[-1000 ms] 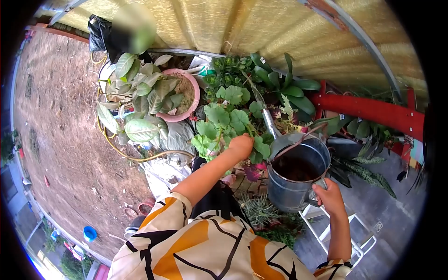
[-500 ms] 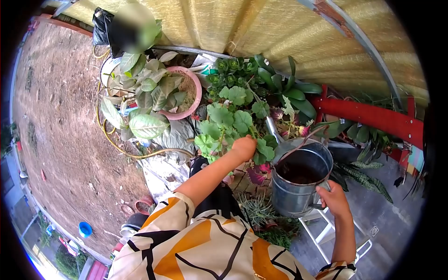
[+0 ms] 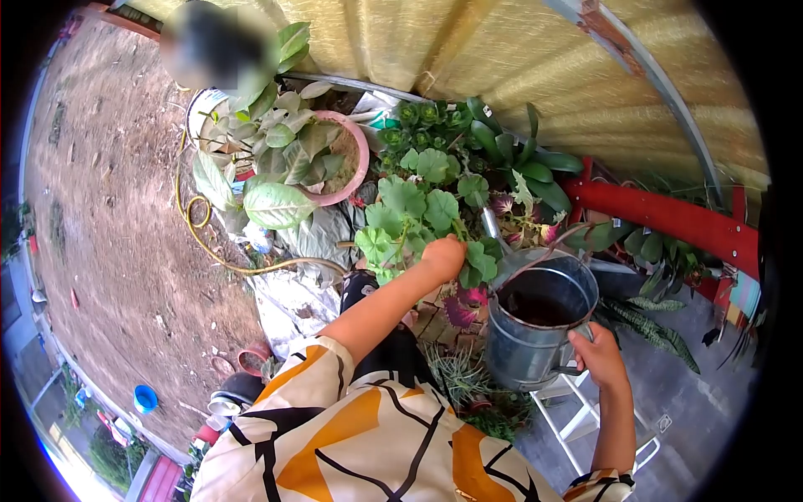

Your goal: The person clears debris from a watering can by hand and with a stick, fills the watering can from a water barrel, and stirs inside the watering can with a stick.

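Note:
My right hand [image 3: 599, 355] is closed around the handle of a grey metal watering can [image 3: 529, 351], whose open top shows a dark inside. The can's spout [image 3: 492, 224] points up and away among the plants. Beside the can, my left hand [image 3: 443, 257] is closed at the stems of a plant with round, lobed green leaves [image 3: 403, 199]; what its fingers grip is hidden. Purple and pink coleus leaves [image 3: 459, 313] lie just below this hand.
A pink-rimmed pot [image 3: 361, 162] and large-leaved plant [image 3: 278, 206] stand at upper left. A yellow hose [image 3: 219, 264] curves over the soil. At right are a red beam [image 3: 661, 212] and a white metal stand [image 3: 575, 422]. Corrugated yellow sheeting [image 3: 485, 50] rises behind.
The view has shifted slightly, so the pots and plants appear a little further right. Both hands keep nearly the same places, and the watering can stays in my right hand.

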{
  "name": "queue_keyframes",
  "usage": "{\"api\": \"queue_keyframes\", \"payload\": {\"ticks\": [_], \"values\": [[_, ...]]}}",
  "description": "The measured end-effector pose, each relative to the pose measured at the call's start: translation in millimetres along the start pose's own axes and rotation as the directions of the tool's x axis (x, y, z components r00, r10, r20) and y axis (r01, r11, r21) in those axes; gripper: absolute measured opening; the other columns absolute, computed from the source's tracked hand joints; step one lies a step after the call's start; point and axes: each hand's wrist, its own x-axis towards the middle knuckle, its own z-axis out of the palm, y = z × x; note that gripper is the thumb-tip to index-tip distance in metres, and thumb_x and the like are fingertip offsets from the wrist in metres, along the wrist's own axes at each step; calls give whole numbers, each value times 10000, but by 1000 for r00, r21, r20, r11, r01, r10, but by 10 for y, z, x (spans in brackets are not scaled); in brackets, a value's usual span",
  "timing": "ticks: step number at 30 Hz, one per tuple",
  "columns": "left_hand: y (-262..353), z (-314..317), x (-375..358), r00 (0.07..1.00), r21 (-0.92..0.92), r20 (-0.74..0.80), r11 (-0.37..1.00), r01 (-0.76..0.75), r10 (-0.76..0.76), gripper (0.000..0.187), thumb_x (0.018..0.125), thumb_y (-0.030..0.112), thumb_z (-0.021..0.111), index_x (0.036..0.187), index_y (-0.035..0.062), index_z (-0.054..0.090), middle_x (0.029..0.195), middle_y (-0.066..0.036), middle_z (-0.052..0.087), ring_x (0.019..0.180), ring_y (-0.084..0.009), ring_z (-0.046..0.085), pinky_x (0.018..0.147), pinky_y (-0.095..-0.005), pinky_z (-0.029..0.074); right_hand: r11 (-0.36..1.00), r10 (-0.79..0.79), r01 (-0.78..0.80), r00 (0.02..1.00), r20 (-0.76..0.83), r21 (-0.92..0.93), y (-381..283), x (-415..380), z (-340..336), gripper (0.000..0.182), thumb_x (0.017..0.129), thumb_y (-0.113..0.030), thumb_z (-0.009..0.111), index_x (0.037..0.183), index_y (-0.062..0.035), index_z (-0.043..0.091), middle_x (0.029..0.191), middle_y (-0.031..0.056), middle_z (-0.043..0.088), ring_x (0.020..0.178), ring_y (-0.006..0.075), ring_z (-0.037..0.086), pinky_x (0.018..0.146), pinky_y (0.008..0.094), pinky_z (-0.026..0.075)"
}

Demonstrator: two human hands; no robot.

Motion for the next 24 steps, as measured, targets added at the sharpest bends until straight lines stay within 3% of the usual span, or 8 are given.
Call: {"api": "queue_keyframes", "payload": {"ticks": [11,24], "values": [[-57,51,-22,999,9,5,999,50,-50,298,706,59,571,1003,39,547,1031,-181,521,888,-324,587,712,-388,497,999,-26,26,1000,-12,-39,-22,-81,31,179,811,-193,586,822,-24,527,543,-4,473,418,65,417,394,205,341],[-106,150,-135,999,35,46,999,11,-13,269,736,93,557,991,6,541,1043,-191,494,886,-330,579,724,-380,494,998,-54,53,998,-14,-35,-83,0,0,228,812,-236,596,876,-26,534,565,-1,482,438,64,439,410,202,364]]}}
